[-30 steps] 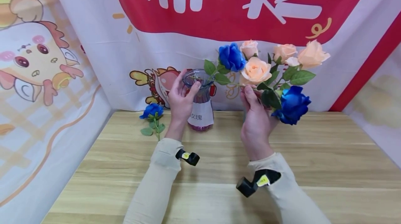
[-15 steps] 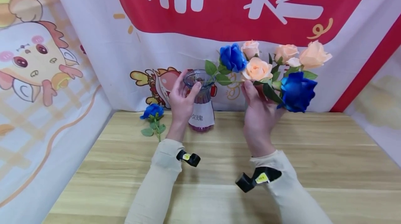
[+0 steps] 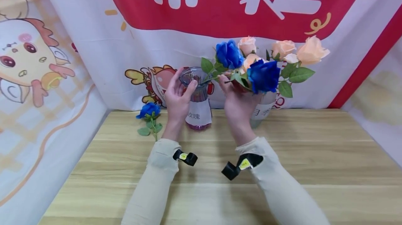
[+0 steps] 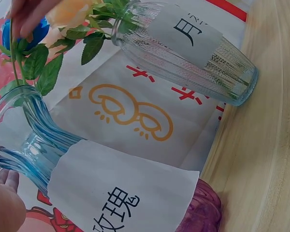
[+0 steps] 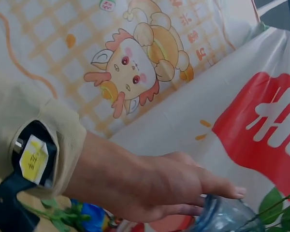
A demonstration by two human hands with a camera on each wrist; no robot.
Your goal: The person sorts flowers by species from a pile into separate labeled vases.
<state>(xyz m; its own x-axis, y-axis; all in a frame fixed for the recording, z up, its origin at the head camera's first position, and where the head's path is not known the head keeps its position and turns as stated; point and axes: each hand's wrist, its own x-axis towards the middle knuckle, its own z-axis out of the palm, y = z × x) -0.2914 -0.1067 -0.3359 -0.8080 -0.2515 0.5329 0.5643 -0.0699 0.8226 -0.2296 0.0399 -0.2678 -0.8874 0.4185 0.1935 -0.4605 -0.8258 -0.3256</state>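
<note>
My left hand (image 3: 178,101) holds a glass vase (image 3: 200,94) at its flared neck, thumb at the near side of the rim. The vase has a bluish top, a purple base and a white paper label. One blue rose (image 3: 229,54) leans out of it to the right. Just right of the rim, my right hand (image 3: 237,104) pinches the stem of another blue rose (image 3: 264,75), whose bloom points right. In the left wrist view, the right fingers (image 4: 34,14) hold a thin stem (image 4: 13,53) above the vase mouth. The stem's lower end is hard to make out.
Behind the right hand stands a second, clear glass vase (image 3: 262,111) with a label and several peach roses (image 3: 312,51). A blue rose (image 3: 148,109) lies on the wooden table (image 3: 201,197), left of the left hand. A printed cloth (image 3: 169,48) hangs behind.
My right hand has moved left towards the labelled vase with its blue rose, uncovering the clear vase. The left hand keeps its hold; the head view has shifted slightly.
</note>
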